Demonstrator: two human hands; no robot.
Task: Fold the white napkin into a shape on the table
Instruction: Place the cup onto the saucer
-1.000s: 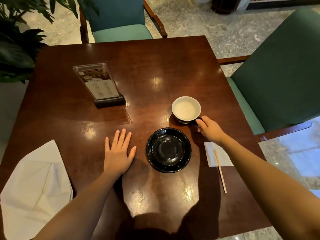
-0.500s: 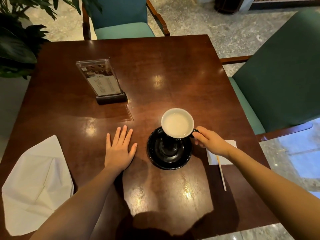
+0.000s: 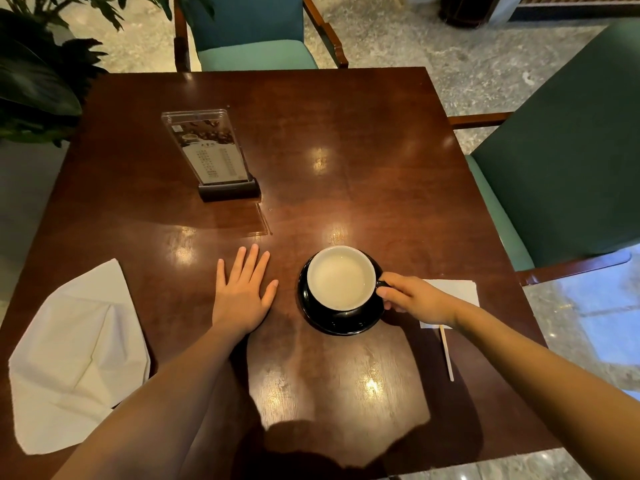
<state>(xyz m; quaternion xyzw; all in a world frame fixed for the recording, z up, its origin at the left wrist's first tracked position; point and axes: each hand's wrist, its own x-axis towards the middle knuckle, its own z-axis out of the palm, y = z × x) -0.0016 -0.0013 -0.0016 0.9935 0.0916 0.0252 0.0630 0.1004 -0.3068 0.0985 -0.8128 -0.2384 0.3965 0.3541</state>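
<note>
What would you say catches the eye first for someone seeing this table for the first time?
Probably the cup of pale drink on its black saucer near the table's middle, with the right hand gripping its handle. Next, the left hand lying flat beside it, and the large white napkin at the near left edge, untouched.

Text check | I read nothing legible | menu stand (image 3: pixel 211 150) print too small (rows only)

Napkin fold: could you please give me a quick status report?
Left hand flat on table, empty. Right hand gripping cup handle, cup over saucer. Napkin untouched at left edge. Nothing blocking it.
</note>
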